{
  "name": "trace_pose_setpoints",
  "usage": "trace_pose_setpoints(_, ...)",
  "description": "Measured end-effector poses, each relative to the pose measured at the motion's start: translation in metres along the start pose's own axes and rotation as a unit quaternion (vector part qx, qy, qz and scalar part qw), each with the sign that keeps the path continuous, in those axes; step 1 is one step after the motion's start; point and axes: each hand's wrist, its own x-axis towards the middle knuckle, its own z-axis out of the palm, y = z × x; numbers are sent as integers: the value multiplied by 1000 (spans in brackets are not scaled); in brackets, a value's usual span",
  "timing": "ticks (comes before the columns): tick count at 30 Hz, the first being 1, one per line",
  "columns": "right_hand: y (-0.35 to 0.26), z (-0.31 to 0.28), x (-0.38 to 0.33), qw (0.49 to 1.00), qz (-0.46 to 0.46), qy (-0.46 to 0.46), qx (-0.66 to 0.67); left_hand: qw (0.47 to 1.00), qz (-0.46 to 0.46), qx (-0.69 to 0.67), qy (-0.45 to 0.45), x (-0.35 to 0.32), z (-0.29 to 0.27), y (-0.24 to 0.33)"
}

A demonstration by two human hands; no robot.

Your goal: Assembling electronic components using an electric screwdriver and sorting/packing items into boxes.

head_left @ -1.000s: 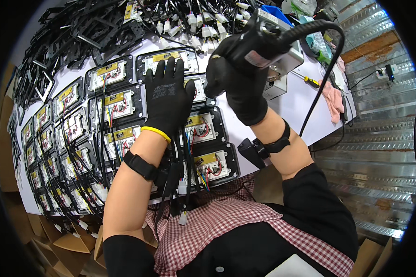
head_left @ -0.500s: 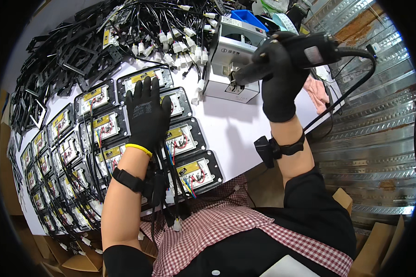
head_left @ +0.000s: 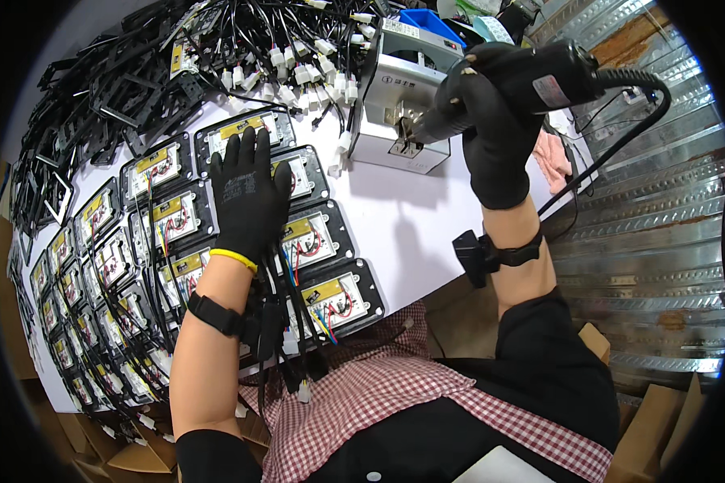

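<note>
Two hands busy: left hand (head_left: 251,193) flat on black modules (head_left: 298,233), right hand (head_left: 491,121) gripping a powered screwdriver (head_left: 532,80).
Its tip sits at the grey box (head_left: 399,105), upper centre; a slip could gouge it, or the cord (head_left: 620,137) could snag.

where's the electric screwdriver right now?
Head view, upper right: the corded electric screwdriver is gripped in the right hand, its tip at the front of the grey box-shaped machine on the white table.
</note>
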Motion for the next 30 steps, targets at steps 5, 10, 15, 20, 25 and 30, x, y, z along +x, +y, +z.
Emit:
trace_pose_setpoints(5,-9,8,-4,999,30,21,3,1000,-4,7,-3,3,-1,2)
trace_pose_setpoints(10,9,62,-12,995,92,18,27,1000,-11,1,-4,3,-4,3)
trace_pose_setpoints(15,51,88,-5,998,63,-20,24,999,-10,-34,0,4,-9,5)
trace_pose_setpoints(20,67,90,-6,995,98,-24,-6,999,-7,-34,6,3,-9,4)
trace_pose_setpoints(25,66,89,-7,996,87,-23,14,999,-13,-30,0,2,-9,3)
trace_pose_setpoints(30,67,93,-8,996,86,-20,15,999,-17,-34,-6,3,-10,3)
